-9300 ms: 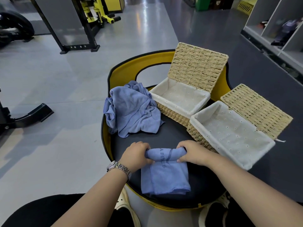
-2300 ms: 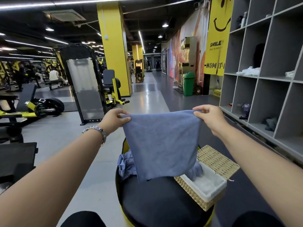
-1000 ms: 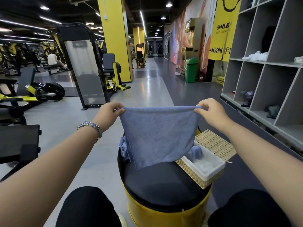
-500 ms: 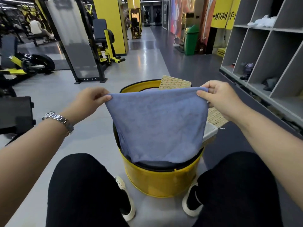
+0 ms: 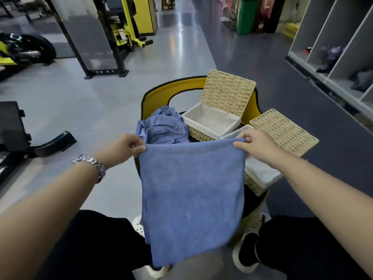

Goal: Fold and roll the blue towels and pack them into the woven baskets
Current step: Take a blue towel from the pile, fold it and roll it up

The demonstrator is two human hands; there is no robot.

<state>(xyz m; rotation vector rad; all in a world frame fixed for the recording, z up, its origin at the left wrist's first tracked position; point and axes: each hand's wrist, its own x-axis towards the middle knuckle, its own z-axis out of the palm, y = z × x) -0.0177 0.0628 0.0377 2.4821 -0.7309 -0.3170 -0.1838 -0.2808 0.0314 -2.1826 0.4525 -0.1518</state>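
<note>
Over the yellow stool: holding a blue towel (image 5: pixel 191 201) up by its top edge, hanging flat between the knees and in front of the stool (image 5: pixel 161 91).
Left hand (image 5: pixel 123 146): pinching the towel's upper left corner, fingers (image 5: pixel 139 148) curled closed on the cloth; wearing a metal watch (image 5: pixel 90 163) on the wrist.
Right hand (image 5: pixel 256 145): pinching the upper right corner, fingers (image 5: pixel 240 145) likewise clamped on the fabric.
Remaining towels: lying in a crumpled blue heap (image 5: pixel 164 126) on the stool seat, just left of the far basket.
Far woven basket (image 5: pixel 210 121): sitting open on the seat, lid leaning upright, white liner showing nothing inside.
Near woven basket (image 5: pixel 260 174): sitting open at the right edge of the seat, lid tipped back, inside partly hidden behind the towel and right hand.
Step in hand, as a judgement: squaring the towel before folding.
Doing it well: keeping both corners level and the top edge taut, letting the cloth hang free of creases, then laying it flat on the seat, matching edges before folding, rolling tightly so the roll fits the basket.
Writing: none readable on the towel, baskets or stool.
</note>
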